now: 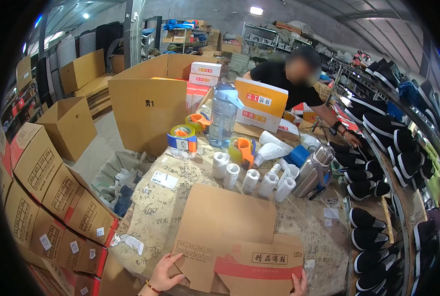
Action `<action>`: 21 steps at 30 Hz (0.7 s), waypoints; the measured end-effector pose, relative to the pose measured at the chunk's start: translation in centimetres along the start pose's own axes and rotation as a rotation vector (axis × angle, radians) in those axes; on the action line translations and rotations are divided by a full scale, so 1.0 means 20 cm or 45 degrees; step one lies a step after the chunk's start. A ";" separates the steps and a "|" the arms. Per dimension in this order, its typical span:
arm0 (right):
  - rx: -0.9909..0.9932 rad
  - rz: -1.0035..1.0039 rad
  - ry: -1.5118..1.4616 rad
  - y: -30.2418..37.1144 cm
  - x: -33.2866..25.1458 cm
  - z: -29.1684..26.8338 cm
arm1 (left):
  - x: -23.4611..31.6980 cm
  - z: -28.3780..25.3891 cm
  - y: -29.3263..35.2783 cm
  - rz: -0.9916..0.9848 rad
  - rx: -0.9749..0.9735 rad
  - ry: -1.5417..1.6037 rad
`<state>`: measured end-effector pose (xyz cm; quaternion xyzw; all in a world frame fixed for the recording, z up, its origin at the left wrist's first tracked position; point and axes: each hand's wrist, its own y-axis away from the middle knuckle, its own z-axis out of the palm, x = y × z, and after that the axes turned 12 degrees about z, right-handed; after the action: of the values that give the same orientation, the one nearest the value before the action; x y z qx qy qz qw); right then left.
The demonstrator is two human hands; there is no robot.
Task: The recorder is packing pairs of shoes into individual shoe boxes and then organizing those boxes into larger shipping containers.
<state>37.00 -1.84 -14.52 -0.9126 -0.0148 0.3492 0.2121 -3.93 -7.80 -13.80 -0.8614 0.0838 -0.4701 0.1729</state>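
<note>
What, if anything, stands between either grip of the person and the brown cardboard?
Nothing visible: the left grip touches the brown cardboard at its lower left edge, the right grip at its lower right. White rolls stand beyond its far edge.

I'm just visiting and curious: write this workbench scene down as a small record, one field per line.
Held item: brown flattened carton with a red band
Left hand: at the carton's left edge
Right hand: at its lower right edge
Tabletop: white rolls, tape dispensers, blue-tinted jug, steel flask
Left side: stacked cartons
Right side: black shoes with white soles
Co-worker: one arm stretched toward the shoes
</note>
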 end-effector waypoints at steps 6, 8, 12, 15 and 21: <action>-0.013 0.006 0.030 0.01 0.04 0.01 | 0.02 0.00 -0.01 0.012 0.023 -0.012; -0.005 -0.014 0.005 0.01 0.05 0.02 | 0.01 0.00 -0.01 0.038 0.034 -0.029; -0.015 0.003 0.030 0.01 0.04 0.01 | 0.01 0.00 -0.01 0.039 0.024 -0.054; -0.036 0.023 0.047 0.01 0.02 0.00 | 0.01 0.00 -0.01 0.035 0.018 -0.057; -0.017 0.000 -0.037 0.00 0.02 0.01 | -0.01 0.01 0.00 0.024 0.019 -0.059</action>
<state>37.16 -1.69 -15.01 -0.9089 -0.0203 0.3622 0.2057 -3.85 -7.63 -14.01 -0.8699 0.0842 -0.4491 0.1856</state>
